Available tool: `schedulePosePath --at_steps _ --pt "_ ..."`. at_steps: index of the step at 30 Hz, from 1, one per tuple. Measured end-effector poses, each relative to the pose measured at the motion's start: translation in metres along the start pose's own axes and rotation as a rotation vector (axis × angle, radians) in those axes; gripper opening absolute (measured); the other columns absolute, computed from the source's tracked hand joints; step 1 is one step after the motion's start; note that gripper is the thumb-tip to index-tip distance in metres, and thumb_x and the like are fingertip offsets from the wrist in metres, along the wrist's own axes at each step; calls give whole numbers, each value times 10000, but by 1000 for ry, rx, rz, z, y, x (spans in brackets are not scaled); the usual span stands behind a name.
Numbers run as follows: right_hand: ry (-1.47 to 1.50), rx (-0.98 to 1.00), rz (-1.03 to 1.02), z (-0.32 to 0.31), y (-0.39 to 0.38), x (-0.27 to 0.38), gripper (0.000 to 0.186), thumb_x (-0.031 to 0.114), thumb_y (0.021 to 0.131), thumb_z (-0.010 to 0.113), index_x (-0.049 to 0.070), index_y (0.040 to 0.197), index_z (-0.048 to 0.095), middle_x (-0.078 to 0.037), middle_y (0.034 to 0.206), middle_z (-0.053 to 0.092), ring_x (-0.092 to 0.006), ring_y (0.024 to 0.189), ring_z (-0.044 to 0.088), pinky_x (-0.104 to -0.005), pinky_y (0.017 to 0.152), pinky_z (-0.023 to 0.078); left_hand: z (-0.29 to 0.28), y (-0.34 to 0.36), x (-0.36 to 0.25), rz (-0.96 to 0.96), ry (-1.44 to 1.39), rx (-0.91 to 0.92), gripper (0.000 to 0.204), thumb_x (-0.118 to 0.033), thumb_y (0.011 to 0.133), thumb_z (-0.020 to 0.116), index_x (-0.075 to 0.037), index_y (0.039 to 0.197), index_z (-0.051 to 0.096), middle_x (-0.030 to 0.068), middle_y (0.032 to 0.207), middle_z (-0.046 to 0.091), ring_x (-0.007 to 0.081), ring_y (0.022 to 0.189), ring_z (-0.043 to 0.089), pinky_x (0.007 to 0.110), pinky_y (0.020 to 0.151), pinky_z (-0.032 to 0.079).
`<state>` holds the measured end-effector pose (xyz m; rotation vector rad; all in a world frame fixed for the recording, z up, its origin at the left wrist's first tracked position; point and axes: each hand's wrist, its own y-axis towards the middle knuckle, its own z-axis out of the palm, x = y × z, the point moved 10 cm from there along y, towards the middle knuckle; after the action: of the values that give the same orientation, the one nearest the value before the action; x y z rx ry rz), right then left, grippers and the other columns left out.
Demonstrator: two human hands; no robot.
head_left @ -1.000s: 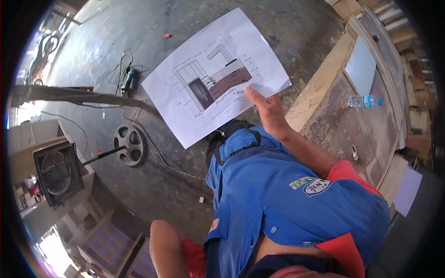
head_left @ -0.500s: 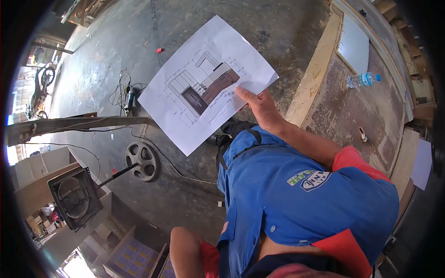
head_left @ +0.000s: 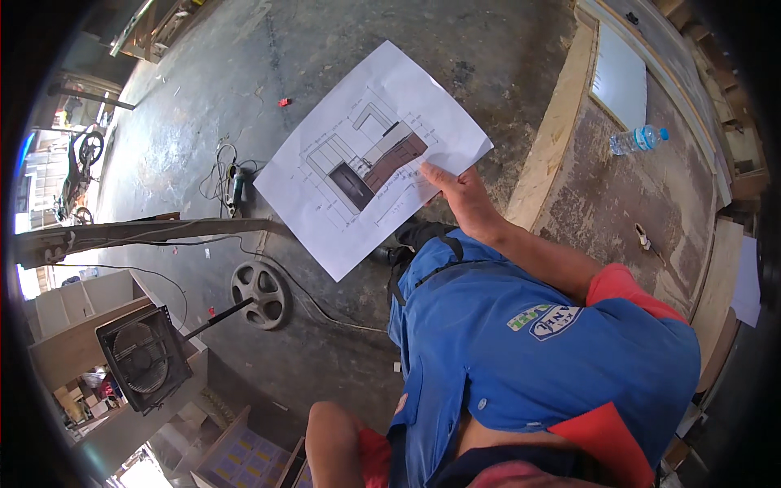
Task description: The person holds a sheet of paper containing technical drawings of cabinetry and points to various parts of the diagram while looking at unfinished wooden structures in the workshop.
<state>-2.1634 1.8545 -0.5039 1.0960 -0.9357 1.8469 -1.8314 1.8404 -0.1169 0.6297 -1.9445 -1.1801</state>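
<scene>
Our right hand (head_left: 470, 203) pinches the printed sheet (head_left: 374, 161) by its near-right edge; our left hand is out of view, so we cannot tell its state. Our view has shifted slightly, grip unchanged: the drawing (head_left: 368, 169) stays readable. Farther left lies probably a grinder (head_left: 235, 192).

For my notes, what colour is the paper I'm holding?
The paper is white; head view shows it.

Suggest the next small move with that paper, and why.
I'd probably bring the left hand, out of view now, up to the paper's left corner. Only the right hand holds it, gripping near the lower right edge, so the far side has no visible support; a second hold would likely steady it.
</scene>
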Motion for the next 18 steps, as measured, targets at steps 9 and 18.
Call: schedulePosePath --at_steps 9,18 --pt "43 -33 -8 -6 2 -5 205 216 953 569 41 1058 597 -29 904 636 -84 755 604 -237 569 492 -18 -3 -24 165 -188 -11 415 -266 943 528 9 1253 543 124 1349 530 304 1305 416 560 1060 308" --pt "61 7 39 -1 -2 -8 246 204 952 572 46 1140 554 -27 988 614 -91 860 588 -255 677 482 -6 -6 -9 229 -160 -58 406 -273 943 535 3 1241 553 117 1334 532 305 1308 396 560 1051 298"
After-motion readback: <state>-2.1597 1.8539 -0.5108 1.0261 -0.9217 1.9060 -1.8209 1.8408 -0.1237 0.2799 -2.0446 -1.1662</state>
